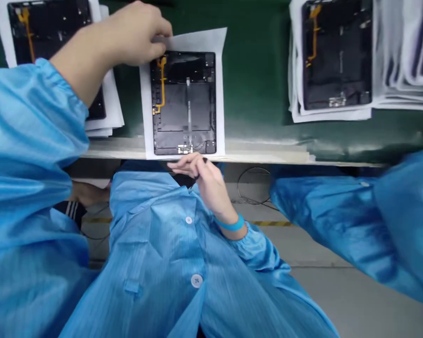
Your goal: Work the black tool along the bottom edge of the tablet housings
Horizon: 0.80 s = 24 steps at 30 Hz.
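A tablet housing [200, 108] with black inner parts lies on a sheet of white paper [219, 47] at the table edge. An orange flex cable [162, 84] runs down its left side, and a small circuit board sits at its lower edge. My left hand [141, 35] reaches in from the left, thumb and fingers closed at the upper left corner, apparently on the paper; the exact contact is hidden. Just below the table edge is my right hand [204, 176], fingers loosely stretched leftward, with a small black spot on one finger and a blue band [232, 223] around the wrist.
Another housing [52, 23] rests on papers at the left, partly behind my arm. To the right, one more housing [338, 56] lies on stacked paper, with further paper stacks [395, 89] beyond it. A co-worker's blue smock [356, 216] is at the right. Pale tape [268, 149] lines the table edge.
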Each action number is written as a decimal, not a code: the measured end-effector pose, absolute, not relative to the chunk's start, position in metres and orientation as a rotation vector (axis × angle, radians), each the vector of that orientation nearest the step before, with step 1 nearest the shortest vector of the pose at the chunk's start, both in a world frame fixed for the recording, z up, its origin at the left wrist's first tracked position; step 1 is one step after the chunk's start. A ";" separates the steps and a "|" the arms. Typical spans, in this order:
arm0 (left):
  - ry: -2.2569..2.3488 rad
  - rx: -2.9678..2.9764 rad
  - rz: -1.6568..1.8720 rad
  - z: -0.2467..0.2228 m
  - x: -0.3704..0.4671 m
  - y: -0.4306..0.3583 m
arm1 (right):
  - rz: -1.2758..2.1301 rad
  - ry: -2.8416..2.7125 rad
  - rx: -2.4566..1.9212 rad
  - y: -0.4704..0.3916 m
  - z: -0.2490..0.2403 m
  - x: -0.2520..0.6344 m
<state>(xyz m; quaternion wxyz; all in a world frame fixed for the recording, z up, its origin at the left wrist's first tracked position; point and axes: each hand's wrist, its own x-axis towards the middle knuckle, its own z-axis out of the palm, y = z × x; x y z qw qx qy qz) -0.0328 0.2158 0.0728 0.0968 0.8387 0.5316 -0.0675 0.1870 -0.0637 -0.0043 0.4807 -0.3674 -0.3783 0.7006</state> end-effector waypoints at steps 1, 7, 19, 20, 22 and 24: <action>1.588 2.511 -0.191 0.072 -0.029 0.206 | 1.627 -1.020 -0.914 -0.060 -0.002 0.198; 1.399 2.729 0.041 0.073 -0.008 0.083 | 0.948 -1.412 -1.154 -0.025 0.007 0.254; 0.972 2.677 0.687 -0.008 -0.022 0.002 | 0.855 -1.750 -1.221 -0.011 -0.005 0.255; 0.949 2.683 0.659 -0.007 -0.023 0.002 | 0.865 -1.758 -1.215 -0.012 -0.005 0.255; 0.900 2.682 0.601 -0.004 -0.026 0.003 | 0.863 -1.767 -1.206 -0.012 -0.004 0.254; 0.877 2.639 0.542 0.001 -0.028 0.005 | 0.858 -1.747 -1.212 -0.013 -0.003 0.252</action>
